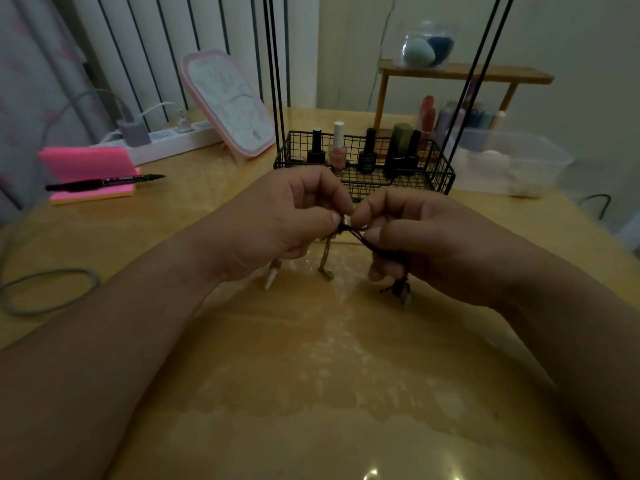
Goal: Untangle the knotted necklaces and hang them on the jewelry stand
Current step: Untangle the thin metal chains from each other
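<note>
Both hands meet above the middle of the wooden table [311, 358]. My left hand [277, 220] pinches the knot [345, 224] where the cords cross. My right hand [415, 237] pinches a dark cord necklace [362, 239] just right of the knot. A tan cord [325, 259] hangs from the knot, ending in a small clasp. A pale pendant [270, 276] dangles under my left hand. A dark pendant [401, 291] hangs below my right hand. The black wire jewelry stand [436, 174] stands just behind the hands, with tall thin rods rising out of view.
Nail polish bottles [337, 148] fill the stand's basket. A pink mirror [228, 102], power strip [166, 138] and pink sticky notes with a pen [104, 181] lie at back left. A wooden shelf [464, 72] and clear plastic box [512, 161] sit at back right. A hair tie [48, 291] lies left.
</note>
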{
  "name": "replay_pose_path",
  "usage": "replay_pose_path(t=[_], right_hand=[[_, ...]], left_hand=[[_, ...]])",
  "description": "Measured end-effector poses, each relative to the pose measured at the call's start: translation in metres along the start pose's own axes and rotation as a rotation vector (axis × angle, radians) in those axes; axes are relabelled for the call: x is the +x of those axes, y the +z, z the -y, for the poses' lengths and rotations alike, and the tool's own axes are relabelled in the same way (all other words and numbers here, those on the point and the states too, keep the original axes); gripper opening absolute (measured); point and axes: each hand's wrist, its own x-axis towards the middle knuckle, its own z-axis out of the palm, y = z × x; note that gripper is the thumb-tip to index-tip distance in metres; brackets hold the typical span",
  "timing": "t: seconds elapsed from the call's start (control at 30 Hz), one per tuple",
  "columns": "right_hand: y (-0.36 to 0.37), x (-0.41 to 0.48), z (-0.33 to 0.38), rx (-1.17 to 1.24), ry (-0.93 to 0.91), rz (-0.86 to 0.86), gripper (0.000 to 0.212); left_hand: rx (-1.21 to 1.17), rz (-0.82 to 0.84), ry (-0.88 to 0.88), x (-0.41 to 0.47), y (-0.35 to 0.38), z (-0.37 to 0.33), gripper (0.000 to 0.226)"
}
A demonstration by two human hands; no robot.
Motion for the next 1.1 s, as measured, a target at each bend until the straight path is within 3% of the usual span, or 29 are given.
replay_pose_path(t=[0.17,0.3,0.43,0.6,0.7,0.8,0.97,1.1], right_hand=[[-0.003,0.000,0.002,-0.060,-0.048,-0.122,0.018],[-0.010,-0.001,0.001,-0.088,0.000,-0.131,0.012],[-0.010,-0.001,-0.001,-0.285,0.077,-0.187,0.009],[-0.002,0.002,-0.001,-0.535,-0.179,-0.467,0.007],[0.002,-0.006,0.008,-0.428,-0.165,-0.318,0.025],[0.010,-0.008,0.007,-0.455,-0.089,-0.156,0.022],[0.009,-0.001,-0.001,-0.470,-0.108,-0.278,0.003],[0.004,0.000,-0.002,-0.416,-0.113,-0.313,0.007]], left_hand=[[0.292,0.009,-0.032,-0.001,0.006,0.000,0.009],[0.187,-0.051,-0.022,-0.002,0.004,-0.001,0.004],[0.075,-0.048,-0.010,-0.002,0.006,-0.004,0.004],[-0.044,-0.040,-0.067,0.001,0.009,-0.003,0.010],[-0.133,-0.068,-0.104,0.002,0.010,-0.003,0.010],[-0.192,-0.052,-0.129,0.003,0.011,-0.004,0.010],[-0.255,-0.050,-0.147,0.003,0.009,-0.003,0.011],[-0.245,-0.035,-0.151,0.003,0.009,-0.002,0.009]])
